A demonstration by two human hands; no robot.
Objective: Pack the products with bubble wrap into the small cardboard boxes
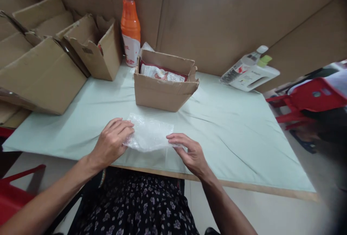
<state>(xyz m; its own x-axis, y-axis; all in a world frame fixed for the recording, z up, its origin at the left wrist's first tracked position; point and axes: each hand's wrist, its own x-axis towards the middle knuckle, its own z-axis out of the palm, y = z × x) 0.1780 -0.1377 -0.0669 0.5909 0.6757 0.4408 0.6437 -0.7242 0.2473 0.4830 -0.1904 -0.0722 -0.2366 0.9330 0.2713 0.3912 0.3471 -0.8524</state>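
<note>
A clear sheet of bubble wrap (150, 133) is stretched between my two hands, just above the near side of the table. My left hand (112, 139) grips its left end, with the fingers curled over the edge. At the right end, my right hand (188, 150) pinches the wrap's edge between thumb and fingers. Beyond the wrap stands an open cardboard box (162, 92), which holds printed white packets (162, 74) against a dark red surface. Neither hand touches that box.
Several open cardboard boxes (40, 74) crowd the table's left side. An orange bottle (131, 29) stands at the back. A clear bottle (241, 65) and a white jug (255, 77) lean at the back right. A red chair (317, 95) with a seated person is beyond the right edge.
</note>
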